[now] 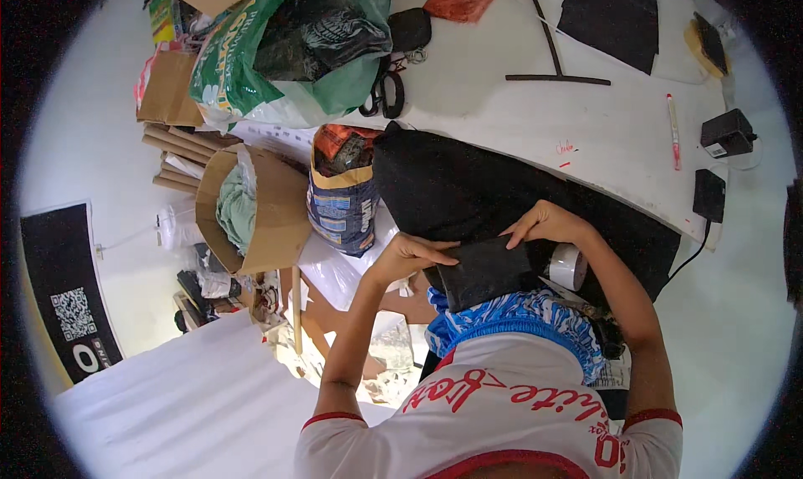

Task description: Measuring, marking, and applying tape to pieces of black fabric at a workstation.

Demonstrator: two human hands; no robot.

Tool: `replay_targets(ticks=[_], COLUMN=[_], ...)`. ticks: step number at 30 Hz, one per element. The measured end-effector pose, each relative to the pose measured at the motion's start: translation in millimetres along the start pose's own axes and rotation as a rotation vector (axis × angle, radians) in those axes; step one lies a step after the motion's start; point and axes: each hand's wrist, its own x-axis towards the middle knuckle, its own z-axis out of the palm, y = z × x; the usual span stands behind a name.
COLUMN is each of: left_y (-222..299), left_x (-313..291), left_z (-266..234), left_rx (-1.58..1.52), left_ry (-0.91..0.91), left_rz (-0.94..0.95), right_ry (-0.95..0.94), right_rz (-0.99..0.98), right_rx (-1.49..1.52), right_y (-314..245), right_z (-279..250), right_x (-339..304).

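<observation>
We hold a flat, black, fabric-like rectangle [492, 274] between our fingertips [447, 259]; looks light and soft, best taken by opposite corners. Left hand [411, 258] and right hand [549, 225] pinch its upper corners, fingers nearly closed. Large black cloth sheet [477, 182] beyond fingers.

One head-worn fisheye faces down, fairly near.

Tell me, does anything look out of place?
Red scribbles mark the white tabletop, where writing seems odd. Pale scraps lie strewn left of the left forearm, like litter. The black piece between left hand and right hand shows no obvious damage.
</observation>
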Motion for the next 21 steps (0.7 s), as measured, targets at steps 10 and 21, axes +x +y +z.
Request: replay_targets(ticks=[10, 21], left_y=[15, 6], left_x=[-16, -15], left_z=[18, 109], left_rx=[0.213, -0.143], left_ry=[0.038, 0.98], left_rz=[-0.107, -0.107], right_ry=[0.029, 0.458], right_rz=[-0.028, 0.063], right_rx=[-0.093, -0.214], right_y=[4, 5], right_z=[6, 51], right_x=[-2, -12])
